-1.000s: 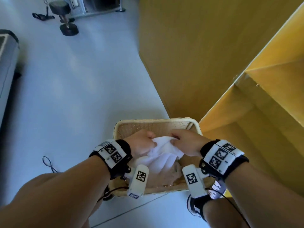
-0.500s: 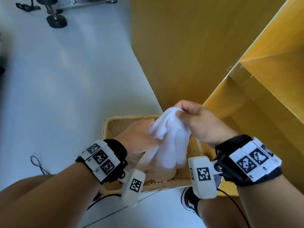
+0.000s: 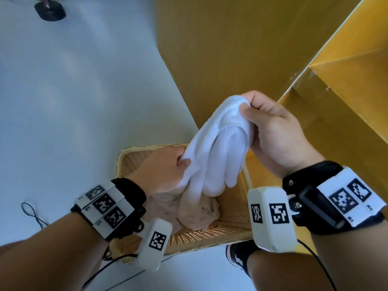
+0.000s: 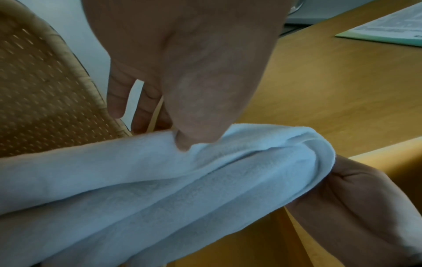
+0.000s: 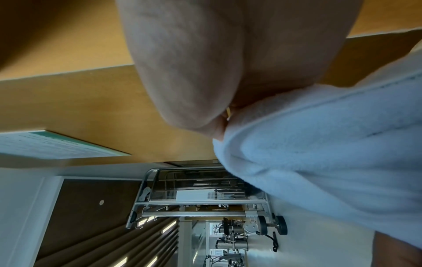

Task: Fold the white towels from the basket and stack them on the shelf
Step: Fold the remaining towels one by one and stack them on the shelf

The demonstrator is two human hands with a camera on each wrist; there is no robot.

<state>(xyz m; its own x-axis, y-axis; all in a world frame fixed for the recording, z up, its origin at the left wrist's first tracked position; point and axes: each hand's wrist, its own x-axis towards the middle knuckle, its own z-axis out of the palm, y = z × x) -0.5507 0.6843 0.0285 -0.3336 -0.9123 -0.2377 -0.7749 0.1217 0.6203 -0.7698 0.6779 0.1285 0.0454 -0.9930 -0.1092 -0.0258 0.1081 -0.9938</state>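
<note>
pinching the upper end of a white towel (image 3: 218,148), the right hand (image 3: 275,135) has its thumb and forefinger closed on a bunched corner, the other fingers curled beneath it. the left hand (image 3: 165,171) grips the same towel lower down, thumb pressed into the cloth and the fingers wrapped behind it, so the towel runs slantwise from the left hand up to the right. its loose folds hang between the two hands, above the woven basket (image 3: 134,158), and the lowest folds droop down into it. the basket stands on the pale floor (image 3: 79,97), just beside the foot of the yellow wooden shelf (image 3: 346,85). more cloth (image 3: 201,213) lies crumpled in the basket's bottom, in shadow; how many pieces cannot be told.

in the left wrist view the thumb (image 4: 198,115) pushes a dent into the towel (image 4: 160,180), the basket's rim (image 4: 75,68) is at the left, and the right hand (image 4: 356,204) shows at the towel's far end. a printed sheet with a green edge (image 4: 388,30) lies on the wooden surface behind. in the right wrist view the towel (image 5: 319,153) bunches against the hand (image 5: 205,63), with a hem line visible along one fold; the same green-edged sheet (image 5: 52,146) appears at the left, and a metal gym machine (image 5: 200,196) stands further off.

both wrists wear black bands with white marker blocks (image 3: 105,204). a dark shoe (image 3: 239,255) shows below the basket, a thin black cord (image 3: 33,213) lies on the floor at the left, and a black round weight (image 3: 50,11) sits at the top left.
</note>
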